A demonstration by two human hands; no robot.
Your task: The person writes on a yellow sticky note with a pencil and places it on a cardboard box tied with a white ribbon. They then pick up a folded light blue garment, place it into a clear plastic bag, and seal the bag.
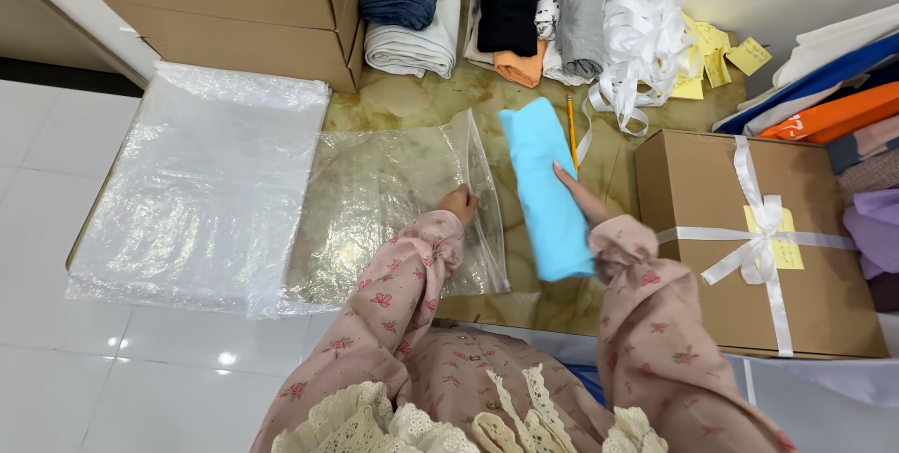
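Right now the person's right hand (576,196) is closed around a folded bright blue cloth (546,186), gripping its right-hand edge with fingers wrapped over it, so the cloth hangs lifted just above the bench (412,102). Its long axis runs from about 11 o'clock down to 5 o'clock, the far end pointing towards the stacked fabrics at the back. The left hand (459,202) is curled shut on the open edge of a clear plastic bag (393,210), pinching the mouth at the bag's right side; the bag lies flat and stretches away towards 9 o'clock. The cloth sits at 3 o'clock from the bag's mouth, just beside it, with its length roughly parallel to that open edge, so the right hand is the nearer one to the cloth and the left the nearer one to the bag.

Beyond the bag at 9 o'clock lies a larger sheet of clear plastic (201,182) over a flat board. At 12 o'clock stand rolled fabrics (510,8) in dark, white, grey and orange, with a tangle of white ribbon (641,41) and yellow paper tags (712,51) at 1 o'clock. A pencil (570,125) lies just beside the cloth's far end. At 3 o'clock sits a brown cardboard box (712,238) tied with white ribbon
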